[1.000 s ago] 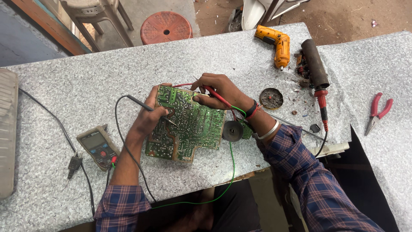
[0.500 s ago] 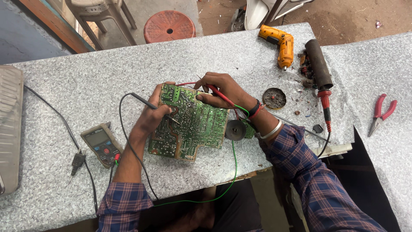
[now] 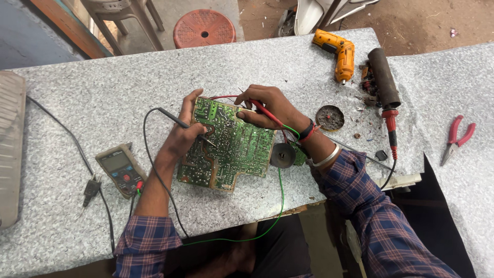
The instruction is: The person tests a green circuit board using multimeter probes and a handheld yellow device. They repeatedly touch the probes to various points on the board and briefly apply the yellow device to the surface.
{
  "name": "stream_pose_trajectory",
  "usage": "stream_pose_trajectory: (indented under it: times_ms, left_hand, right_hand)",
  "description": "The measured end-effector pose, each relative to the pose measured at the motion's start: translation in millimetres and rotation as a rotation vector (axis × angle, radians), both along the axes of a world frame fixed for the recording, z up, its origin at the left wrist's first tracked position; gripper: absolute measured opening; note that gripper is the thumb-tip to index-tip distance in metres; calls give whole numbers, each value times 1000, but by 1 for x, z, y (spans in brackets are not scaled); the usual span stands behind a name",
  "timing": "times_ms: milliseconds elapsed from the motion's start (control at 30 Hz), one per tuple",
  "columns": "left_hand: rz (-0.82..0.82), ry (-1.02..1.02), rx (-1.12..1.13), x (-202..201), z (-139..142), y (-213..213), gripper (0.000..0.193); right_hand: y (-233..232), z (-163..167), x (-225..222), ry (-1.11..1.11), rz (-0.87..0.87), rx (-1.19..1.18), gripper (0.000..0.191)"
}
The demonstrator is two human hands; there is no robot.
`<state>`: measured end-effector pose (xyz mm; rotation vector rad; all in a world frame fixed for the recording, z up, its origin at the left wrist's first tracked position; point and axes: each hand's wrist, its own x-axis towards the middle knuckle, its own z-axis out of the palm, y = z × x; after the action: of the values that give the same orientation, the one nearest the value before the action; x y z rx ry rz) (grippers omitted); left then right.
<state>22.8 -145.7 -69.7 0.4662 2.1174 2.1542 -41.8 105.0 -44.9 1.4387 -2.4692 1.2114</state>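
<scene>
While I watch through the head camera, the green circuit board (image 3: pixel 229 146) lies solder side up near the front edge of the speckled grey table (image 3: pixel 103 82), between the two hands. My left hand (image 3: pixel 186 135) rests on the board's left edge, its fingers closed around a black probe (image 3: pixel 177 122) whose tip meets the board. My right hand (image 3: pixel 267 107) sits at the board's upper right corner, fingers pinched on a red probe (image 3: pixel 265 110) that points down onto the solder side.

I see no package or sign; the only face with markings is the brown multimeter (image 3: pixel 120 169) left of the board, with a dark screen and a red dial, and its print is too small for me to make out.

A small round tin (image 3: pixel 330 118) stands right of my right hand, holding something dark and crumbly that I cannot identify. Just beside the board's right edge is a dark round part (image 3: pixel 283 155), trailing a green wire (image 3: pixel 280 201) over the table edge.

Further right are an orange drill (image 3: pixel 339 52), a dark cylinder (image 3: pixel 383 77) and red pliers (image 3: pixel 457 136). A grey panel (image 3: pixel 10 149) is cut off at the left border.
</scene>
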Motion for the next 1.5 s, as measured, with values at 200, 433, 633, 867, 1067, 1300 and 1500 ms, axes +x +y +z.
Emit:
stream_pose_trajectory:
  times_ms: [200, 433, 633, 867, 1067, 1300, 1500]
  left_hand:
    - [95, 10, -6, -1, -2, 0, 92]
    - [305, 137, 158, -22, -21, -1, 98]
    - [336, 298, 107, -40, -48, -15, 90]
    - [263, 188, 99, -85, -84, -34, 81]
    - [191, 215, 73, -128, -107, -59, 61]
    - [169, 245, 17, -163, -115, -83, 48]
    - [140, 159, 111, -176, -106, -75, 49]
  right_hand:
    - [-3, -4, 0, -19, -69, 20, 33]
    - [5, -30, -18, -260, 177, -339, 86]
    - [7, -71, -46, -493, 161, -369, 79]
    - [-18, -115, -99, -624, 186, -448, 23]
    - [-47, -141, -136, -645, 149, -383, 17]
    - [-77, -145, -167, -577, 144, -317, 17]
    - [-76, -129, -177, -632, 162, -329, 17]
